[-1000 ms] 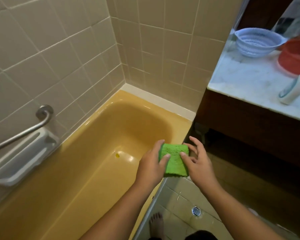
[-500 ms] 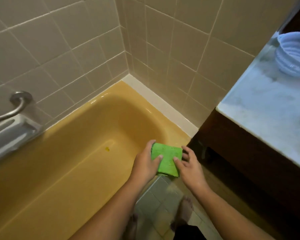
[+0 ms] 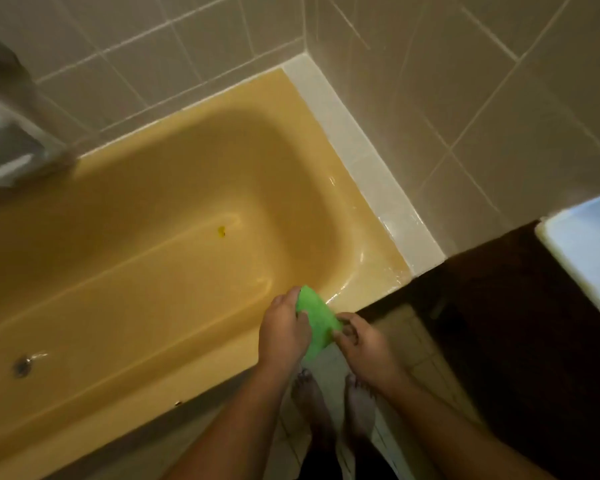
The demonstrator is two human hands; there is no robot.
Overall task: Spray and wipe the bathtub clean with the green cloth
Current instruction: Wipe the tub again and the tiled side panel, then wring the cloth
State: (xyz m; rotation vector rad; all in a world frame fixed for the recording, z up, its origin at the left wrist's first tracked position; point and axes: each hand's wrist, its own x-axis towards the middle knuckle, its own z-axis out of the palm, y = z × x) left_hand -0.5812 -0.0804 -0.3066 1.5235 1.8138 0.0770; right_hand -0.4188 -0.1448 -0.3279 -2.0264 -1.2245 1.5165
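Note:
A folded green cloth [image 3: 317, 322] is held between both hands above the near rim of the yellow bathtub [image 3: 368, 268], close to its right end. My left hand [image 3: 283, 330] grips the cloth's left side with curled fingers. My right hand [image 3: 362, 344] pinches its right edge. The tub floor shows a small dark yellow spot [image 3: 221, 231] and a drain [image 3: 22, 367] at the far left. No spray bottle is in view.
Beige tiled walls meet at the tub's far right corner, edged by a white ledge [image 3: 364, 157]. A blurred soap tray [image 3: 11, 147] hangs on the left wall. A dark cabinet with a pale marble counter [image 3: 589, 244] stands at right. Bare feet [image 3: 333, 403] stand on the tiled floor.
The view has tilted down and swung left, so the counter items have left the frame. Both hands have kept the cloth, which now looks narrower and more folded.

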